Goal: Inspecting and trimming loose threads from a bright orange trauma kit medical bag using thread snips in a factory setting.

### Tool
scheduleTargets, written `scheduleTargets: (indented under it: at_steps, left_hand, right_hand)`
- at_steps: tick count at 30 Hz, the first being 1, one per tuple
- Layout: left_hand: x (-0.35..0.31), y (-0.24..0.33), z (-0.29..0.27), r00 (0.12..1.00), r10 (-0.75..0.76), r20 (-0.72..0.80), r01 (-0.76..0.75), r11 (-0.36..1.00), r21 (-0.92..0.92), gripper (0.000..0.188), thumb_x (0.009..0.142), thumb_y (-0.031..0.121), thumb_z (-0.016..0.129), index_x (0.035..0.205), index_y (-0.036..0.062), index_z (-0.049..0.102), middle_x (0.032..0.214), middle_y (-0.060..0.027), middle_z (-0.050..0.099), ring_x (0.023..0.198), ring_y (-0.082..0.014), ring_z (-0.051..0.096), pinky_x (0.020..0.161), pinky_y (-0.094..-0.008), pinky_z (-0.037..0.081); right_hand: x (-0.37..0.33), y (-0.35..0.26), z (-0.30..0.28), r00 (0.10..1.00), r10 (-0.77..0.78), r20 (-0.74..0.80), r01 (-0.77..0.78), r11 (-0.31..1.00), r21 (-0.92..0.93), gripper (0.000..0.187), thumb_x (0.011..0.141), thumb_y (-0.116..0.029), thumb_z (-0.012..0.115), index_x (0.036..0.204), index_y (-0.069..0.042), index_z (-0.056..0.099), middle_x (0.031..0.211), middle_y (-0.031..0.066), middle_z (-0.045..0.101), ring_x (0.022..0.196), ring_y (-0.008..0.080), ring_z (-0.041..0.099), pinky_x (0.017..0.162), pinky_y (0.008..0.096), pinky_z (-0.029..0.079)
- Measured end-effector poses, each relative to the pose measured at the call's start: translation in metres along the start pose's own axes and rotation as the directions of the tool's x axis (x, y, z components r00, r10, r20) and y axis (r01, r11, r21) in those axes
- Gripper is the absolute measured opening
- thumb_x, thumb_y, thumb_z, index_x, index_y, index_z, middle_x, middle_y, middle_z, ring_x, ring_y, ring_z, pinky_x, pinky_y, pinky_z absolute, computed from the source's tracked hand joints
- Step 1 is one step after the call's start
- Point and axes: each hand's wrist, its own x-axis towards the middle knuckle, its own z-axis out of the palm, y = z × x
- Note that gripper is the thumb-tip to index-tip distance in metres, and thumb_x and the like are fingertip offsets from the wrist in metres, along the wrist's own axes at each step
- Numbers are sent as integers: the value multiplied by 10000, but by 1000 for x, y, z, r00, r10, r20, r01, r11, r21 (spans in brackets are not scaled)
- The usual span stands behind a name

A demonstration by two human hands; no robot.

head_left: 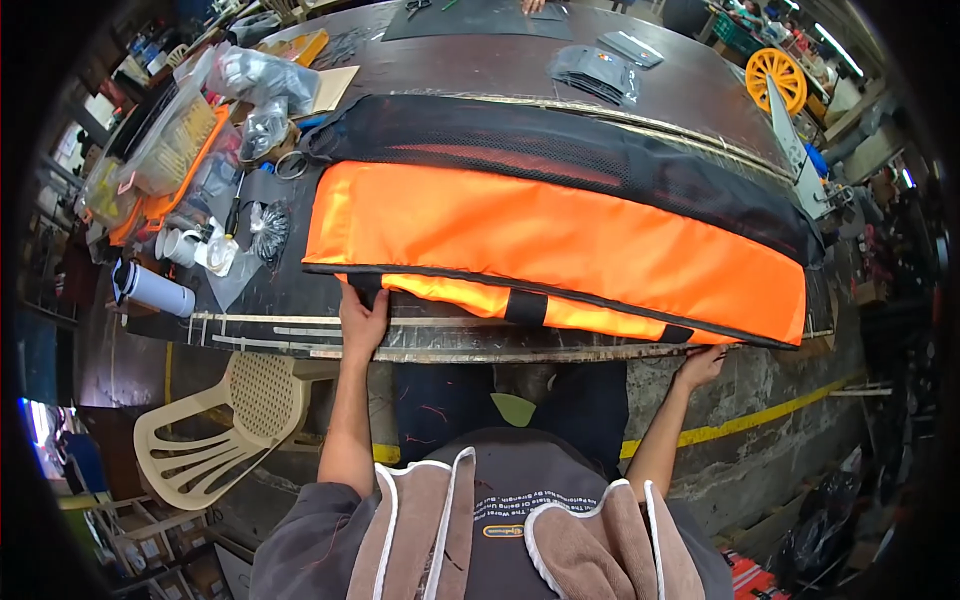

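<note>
hands [364, 320] [703, 366], each with a hold on glossy orange fabric [530, 225], black-trimmed, black mesh [480, 137] behind

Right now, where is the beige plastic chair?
In the head view, the beige plastic chair is at lower left, beside the dark table, left of the person's left forearm.
</note>
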Motion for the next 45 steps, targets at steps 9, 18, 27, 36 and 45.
scheduleTargets:
  at_steps: [9,18,27,36,45]
  left_hand:
    - [1,11,2,999,-41,9,41,999,-34,454,1020,76,718,1440,-23,579,1221,-142,745,1057,-215,688,934,-313,517]
    - [3,-1,2,998,-48,36,52,993,-104,394,1091,50,580,1473,-29,524,1238,-168,717,1108,-238,671,992,-338,500]
    - [3,5,4,999,-36,41,40,994,-100,475,1078,14,621,1532,-34,489,1377,-175,696,1266,-242,662,1081,-325,477]
    - [3,6,3,1000,-6,-6,5,998,-70,445,1031,13,649,1465,-9,551,1192,-180,749,1082,-233,713,952,-328,526]
    - [7,13,9,999,37,-9,-37,998,-60,392,1046,51,668,1419,-15,567,1210,-164,746,1062,-240,708,941,-345,527]
  right_hand:
    - [-3,-7,-1,999,-32,-41,31,999,-27,534,1175,-504,462,1011,-30,645,629,29,590,528,156,539,532,359,422]
    - [0,0,-1,999,-32,35,33,999,-38,488,1185,-435,455,1177,-7,690,593,41,567,497,170,552,533,367,459]
    - [-5,-8,-4,999,-37,35,37,999,-24,467,1178,-457,495,1076,-26,644,661,19,553,518,147,516,527,357,419]
    - [-16,-14,-6,999,-7,53,8,1000,-15,491,1170,-464,520,1240,-7,685,672,-30,491,514,91,407,498,332,325]
    - [7,33,-23,989,-142,48,148,977,-151,586,1173,-456,522,1383,71,668,1163,96,757,1013,174,647,898,330,508]
